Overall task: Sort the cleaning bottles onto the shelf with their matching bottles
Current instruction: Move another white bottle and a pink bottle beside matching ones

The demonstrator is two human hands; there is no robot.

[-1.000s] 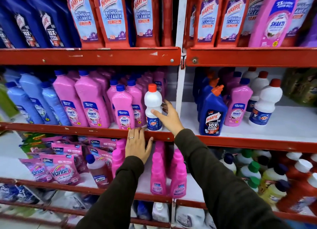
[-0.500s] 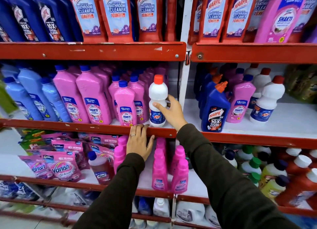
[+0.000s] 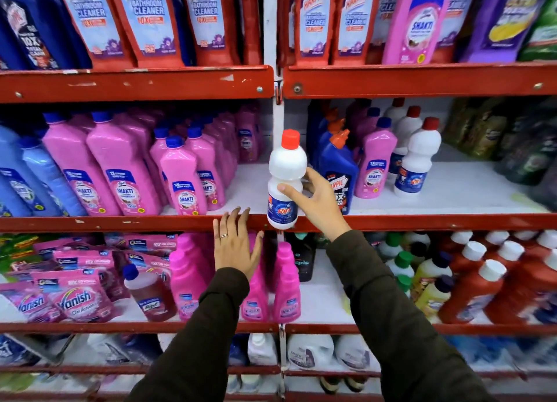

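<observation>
My right hand (image 3: 316, 204) grips a white bottle with a red cap and a blue Rin label (image 3: 286, 172), held upright in front of the white upright between the two shelf bays, its base over the red shelf edge (image 3: 422, 222). My left hand (image 3: 233, 245) lies flat, fingers spread, on the red edge of the middle shelf (image 3: 120, 222). Matching white red-capped bottles (image 3: 417, 157) stand in the right bay. Pink Shakti bottles (image 3: 120, 172) fill the left bay.
A blue Harpic bottle (image 3: 339, 166) and a pink Shakti bottle (image 3: 375, 163) stand in the right bay between my hand and the white bottles. Red Harpic bottles (image 3: 150, 19) line the top shelf. Pink bottles (image 3: 286, 284) and Vanish pouches (image 3: 75, 299) sit below.
My right hand has lifted the white bottle off the left bay's shelf and carried it rightward, in front of the upright. My left hand stays on the shelf edge.
</observation>
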